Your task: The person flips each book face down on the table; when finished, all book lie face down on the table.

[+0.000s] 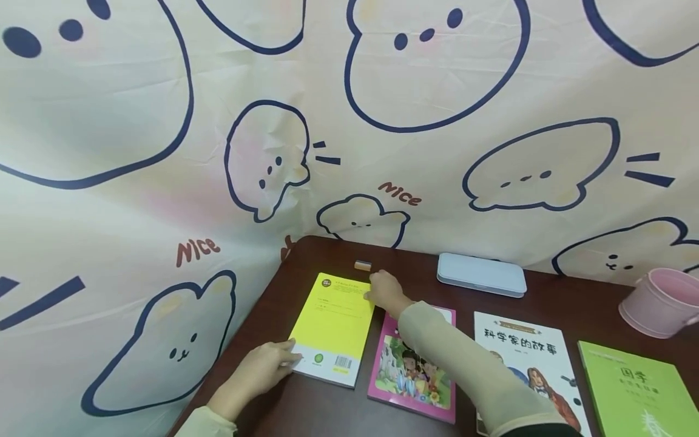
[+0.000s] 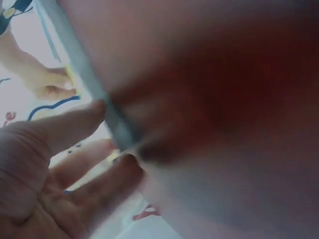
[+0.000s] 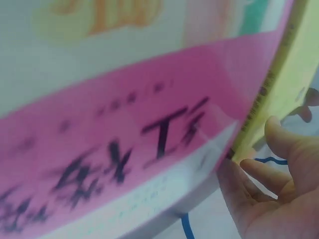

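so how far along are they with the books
Probably near the end. Looks done: the pink book, white book and green book lie side by side in a row. In hand: the yellow book, left hand at its near left corner, right hand by its far right corner. Left: perhaps straightening it and letting go.

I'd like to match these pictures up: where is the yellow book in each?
Head: yellow book flat on the table, lower middle.
Left wrist: edge-on, a pale slanting strip, upper left.
Right wrist: a yellow band, upper right.
Shared landmark: the right hand, at the book's edge in all three.
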`<action>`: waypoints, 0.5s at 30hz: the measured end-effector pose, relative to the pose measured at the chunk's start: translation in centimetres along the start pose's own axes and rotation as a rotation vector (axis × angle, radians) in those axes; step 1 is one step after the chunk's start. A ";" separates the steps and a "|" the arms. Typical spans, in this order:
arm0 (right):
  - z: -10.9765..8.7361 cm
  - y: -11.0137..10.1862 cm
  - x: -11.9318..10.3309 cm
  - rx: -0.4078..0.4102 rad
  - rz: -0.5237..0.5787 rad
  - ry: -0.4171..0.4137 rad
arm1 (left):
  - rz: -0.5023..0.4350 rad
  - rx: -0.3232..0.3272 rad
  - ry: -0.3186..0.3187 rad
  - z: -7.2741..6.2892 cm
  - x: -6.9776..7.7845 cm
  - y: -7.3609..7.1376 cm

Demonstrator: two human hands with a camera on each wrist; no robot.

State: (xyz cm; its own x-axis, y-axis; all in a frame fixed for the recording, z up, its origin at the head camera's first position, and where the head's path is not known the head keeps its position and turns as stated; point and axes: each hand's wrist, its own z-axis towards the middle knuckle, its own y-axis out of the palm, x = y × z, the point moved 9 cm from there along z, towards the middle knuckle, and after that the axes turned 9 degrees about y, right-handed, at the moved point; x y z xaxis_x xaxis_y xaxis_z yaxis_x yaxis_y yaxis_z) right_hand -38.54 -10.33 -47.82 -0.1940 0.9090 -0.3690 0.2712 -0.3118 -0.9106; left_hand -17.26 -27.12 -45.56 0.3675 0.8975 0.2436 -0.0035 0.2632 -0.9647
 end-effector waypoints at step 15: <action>-3.0 -6.3 8.5 0.021 -0.166 0.056 | 0.076 0.140 0.065 5.8 9.4 -0.6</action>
State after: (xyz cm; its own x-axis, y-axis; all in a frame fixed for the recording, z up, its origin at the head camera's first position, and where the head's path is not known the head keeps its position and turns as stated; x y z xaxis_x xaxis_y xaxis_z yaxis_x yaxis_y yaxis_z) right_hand -39.12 0.18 -44.62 -0.1817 0.9623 -0.2026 0.2204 -0.1610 -0.9620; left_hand -19.22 -16.79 -42.08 0.4203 0.8933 0.1595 -0.1614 0.2465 -0.9556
